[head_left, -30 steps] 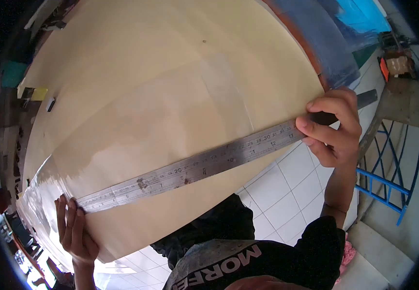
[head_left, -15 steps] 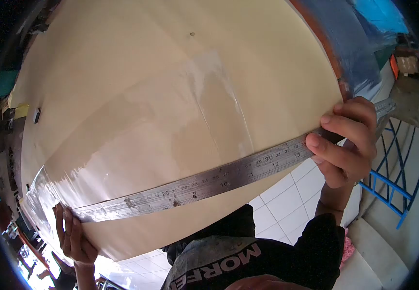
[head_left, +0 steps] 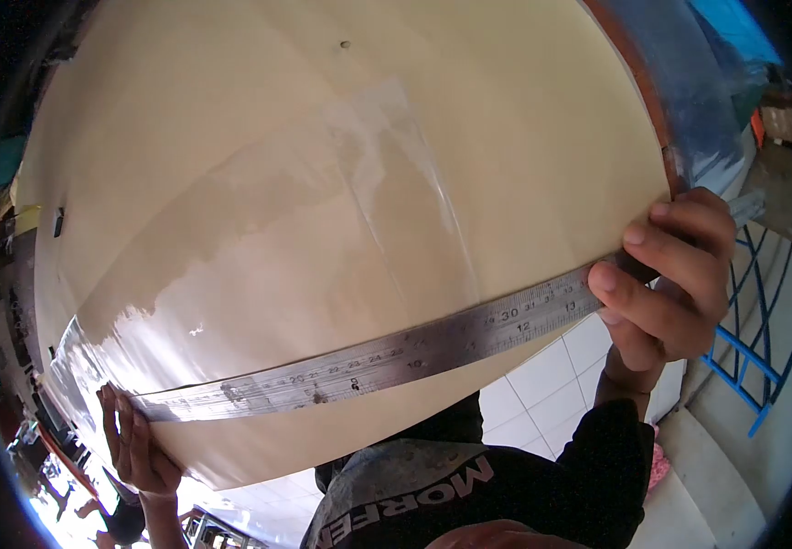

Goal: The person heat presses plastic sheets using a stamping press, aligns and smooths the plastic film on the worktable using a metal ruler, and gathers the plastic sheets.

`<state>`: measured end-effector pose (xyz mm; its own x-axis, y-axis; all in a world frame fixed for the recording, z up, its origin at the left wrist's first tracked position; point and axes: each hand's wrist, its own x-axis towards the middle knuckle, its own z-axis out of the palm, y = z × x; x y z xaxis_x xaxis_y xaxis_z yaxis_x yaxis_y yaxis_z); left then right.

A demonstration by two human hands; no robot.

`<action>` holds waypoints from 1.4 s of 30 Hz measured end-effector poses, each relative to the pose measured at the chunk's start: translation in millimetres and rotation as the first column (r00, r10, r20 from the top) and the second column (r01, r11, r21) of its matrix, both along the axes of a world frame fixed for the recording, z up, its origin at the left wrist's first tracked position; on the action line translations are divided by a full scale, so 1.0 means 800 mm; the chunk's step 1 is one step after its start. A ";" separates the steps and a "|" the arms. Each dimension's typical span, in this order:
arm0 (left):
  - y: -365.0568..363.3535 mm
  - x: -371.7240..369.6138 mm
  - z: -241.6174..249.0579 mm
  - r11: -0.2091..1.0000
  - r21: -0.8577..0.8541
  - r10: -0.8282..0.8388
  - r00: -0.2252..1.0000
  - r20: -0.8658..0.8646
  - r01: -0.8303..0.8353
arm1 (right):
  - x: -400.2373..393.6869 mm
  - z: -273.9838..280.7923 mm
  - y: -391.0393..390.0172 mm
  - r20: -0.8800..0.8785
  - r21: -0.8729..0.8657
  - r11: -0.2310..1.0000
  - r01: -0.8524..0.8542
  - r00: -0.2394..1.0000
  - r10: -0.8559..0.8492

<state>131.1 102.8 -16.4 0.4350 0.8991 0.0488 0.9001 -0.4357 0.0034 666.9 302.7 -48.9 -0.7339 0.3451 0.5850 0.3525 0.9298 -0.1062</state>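
A long steel ruler (head_left: 387, 359) lies slanted across a clear plastic sheet (head_left: 323, 247), which rests on a cream-coloured board (head_left: 542, 137). The ruler's left end is under the fingers of my left hand (head_left: 143, 453), which are close together and holding it down at the board's near left edge. Toward the other end, my right hand (head_left: 666, 284) is closed around the ruler, its fingers curled at the board's right edge. Beyond those knuckles the ruler's far tip sticks out. Glare washes out part of the plastic near my left hand.
A small dark object (head_left: 58, 221) sits at the board's left side. Folded bluish plastic (head_left: 711, 101) lies beyond the right edge, over a brown edge strip. A blue metal frame (head_left: 743, 352) stands on the right, and white floor tiles (head_left: 538, 393) show below.
The view has shifted slightly, so the board and right hand appear a little displaced. Both hands keep their places on the ruler, and the ruler stays across the plastic.
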 end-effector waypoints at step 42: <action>-0.043 -0.022 0.044 0.995 -0.001 0.099 0.991 0.090 -0.099 | 0.072 0.076 -0.070 0.097 -0.193 0.951 0.240 0.970 -0.224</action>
<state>113.2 68.5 19.2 0.3378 0.9372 0.0866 0.9349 -0.3447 0.0845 724.1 246.5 12.2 -0.6578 0.6163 0.4330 0.5699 0.7831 -0.2489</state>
